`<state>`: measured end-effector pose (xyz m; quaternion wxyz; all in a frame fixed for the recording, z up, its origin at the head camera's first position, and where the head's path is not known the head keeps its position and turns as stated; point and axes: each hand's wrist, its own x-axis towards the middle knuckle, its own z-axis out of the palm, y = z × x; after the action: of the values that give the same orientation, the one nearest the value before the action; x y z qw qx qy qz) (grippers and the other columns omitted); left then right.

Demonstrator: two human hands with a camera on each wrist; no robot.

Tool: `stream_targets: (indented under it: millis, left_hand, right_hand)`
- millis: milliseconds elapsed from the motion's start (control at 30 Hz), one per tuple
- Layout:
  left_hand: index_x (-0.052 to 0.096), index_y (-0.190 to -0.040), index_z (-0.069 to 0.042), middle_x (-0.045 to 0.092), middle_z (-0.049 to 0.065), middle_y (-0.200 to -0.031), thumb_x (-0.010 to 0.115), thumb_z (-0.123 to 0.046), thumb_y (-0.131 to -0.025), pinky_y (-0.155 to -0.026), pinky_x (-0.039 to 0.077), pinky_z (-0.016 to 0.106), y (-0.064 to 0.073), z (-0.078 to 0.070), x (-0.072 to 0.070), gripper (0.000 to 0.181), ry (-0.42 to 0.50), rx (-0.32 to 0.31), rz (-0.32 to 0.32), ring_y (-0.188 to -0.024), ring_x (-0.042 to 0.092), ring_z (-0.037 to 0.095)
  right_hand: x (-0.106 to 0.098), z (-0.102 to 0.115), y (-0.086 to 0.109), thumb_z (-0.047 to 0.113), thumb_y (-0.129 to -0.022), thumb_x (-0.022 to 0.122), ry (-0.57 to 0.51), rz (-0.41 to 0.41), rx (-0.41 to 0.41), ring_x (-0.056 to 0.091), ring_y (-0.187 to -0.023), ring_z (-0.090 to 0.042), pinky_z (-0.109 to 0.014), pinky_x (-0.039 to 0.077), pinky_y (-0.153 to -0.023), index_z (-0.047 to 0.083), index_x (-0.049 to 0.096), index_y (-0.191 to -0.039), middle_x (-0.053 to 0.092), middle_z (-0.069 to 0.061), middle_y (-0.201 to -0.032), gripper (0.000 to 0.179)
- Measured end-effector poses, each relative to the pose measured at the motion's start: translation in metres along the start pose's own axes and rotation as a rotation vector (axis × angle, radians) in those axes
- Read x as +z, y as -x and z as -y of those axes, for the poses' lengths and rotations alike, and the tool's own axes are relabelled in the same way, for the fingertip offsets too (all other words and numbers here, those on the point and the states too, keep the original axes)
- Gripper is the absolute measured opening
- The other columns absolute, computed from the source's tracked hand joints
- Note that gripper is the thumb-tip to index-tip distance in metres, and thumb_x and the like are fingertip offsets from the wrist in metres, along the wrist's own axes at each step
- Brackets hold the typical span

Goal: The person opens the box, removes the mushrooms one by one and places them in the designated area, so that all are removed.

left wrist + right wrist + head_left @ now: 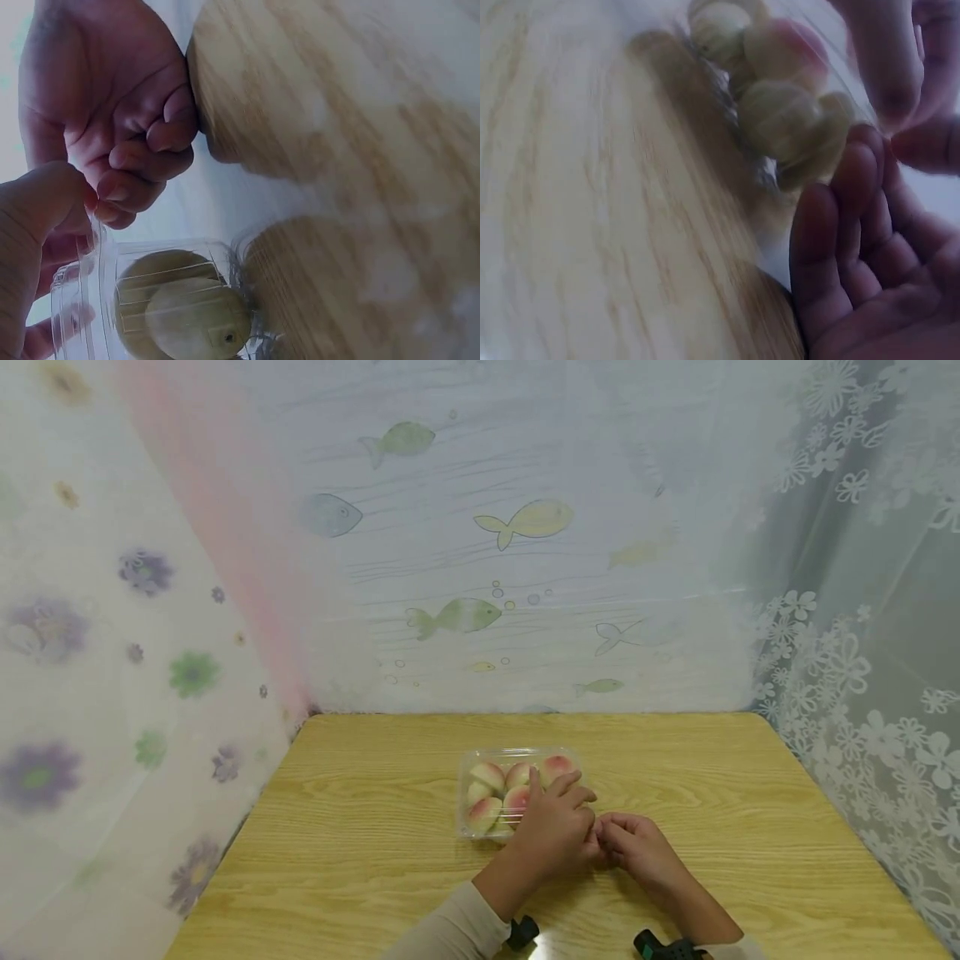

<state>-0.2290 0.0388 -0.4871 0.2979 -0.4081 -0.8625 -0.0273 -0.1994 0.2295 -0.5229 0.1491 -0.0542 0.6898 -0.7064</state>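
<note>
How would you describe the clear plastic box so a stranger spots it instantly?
Start at the wood-grain table before the fish-patterned backdrop. Near its middle, the left hand lies partly over the clear plastic box. Unlike anything beside it, it is see-through, showing round, pink-blushed fruits inside.
</note>
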Motion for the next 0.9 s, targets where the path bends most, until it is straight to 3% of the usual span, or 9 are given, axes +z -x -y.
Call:
stream_targets:
  millis: [200, 367, 733, 900]
  left_hand:
    - [0.076, -0.072, -0.022, 0.072, -0.009, -0.108, 0.077, -0.04, -0.083, -0.095, 0.054, 0.064, 0.0, -0.004, 0.007, 0.021, -0.109, 0.084, -0.091, -0.123, 0.065, 0.021]
    - [0.078, -0.079, -0.018, 0.072, -0.006, -0.107, 0.075, -0.035, -0.087, -0.094, 0.056, 0.063, 0.002, -0.008, 0.008, 0.019, -0.156, 0.099, -0.12, -0.121, 0.066, 0.022]
    - [0.079, -0.083, -0.018, 0.072, -0.007, -0.107, 0.075, -0.037, -0.087, -0.092, 0.057, 0.061, 0.002, -0.01, 0.008, 0.02, -0.161, 0.094, -0.111, -0.119, 0.067, 0.022]
    - [0.077, -0.077, -0.018, 0.073, -0.008, -0.105, 0.075, -0.031, -0.083, -0.092, 0.057, 0.061, -0.002, -0.006, 0.003, 0.015, -0.086, 0.075, -0.168, -0.116, 0.068, 0.02]
  right_hand:
    - [0.01, 0.002, -0.002, 0.01, -0.1, 0.054, 0.04, -0.181, 0.05, 0.058, -0.073, -0.012, -0.026, 0.052, -0.065, -0.002, 0.07, -0.098, 0.063, 0.001, -0.079, 0.021]
    - [0.019, 0.003, -0.005, 0.009, -0.098, 0.055, 0.061, -0.302, 0.068, 0.05, -0.065, -0.013, -0.025, 0.042, -0.056, 0.002, 0.068, -0.085, 0.054, 0.001, -0.069, 0.019]
    - [0.023, 0.004, -0.005, 0.012, -0.098, 0.056, 0.084, -0.329, 0.087, 0.048, -0.063, -0.013, -0.025, 0.04, -0.055, 0.007, 0.064, -0.079, 0.051, 0.003, -0.067, 0.021]
    - [0.022, 0.004, -0.004, 0.01, -0.098, 0.054, 0.081, -0.314, 0.074, 0.045, -0.061, -0.012, -0.023, 0.039, -0.054, 0.007, 0.061, -0.075, 0.048, 0.003, -0.064, 0.024]
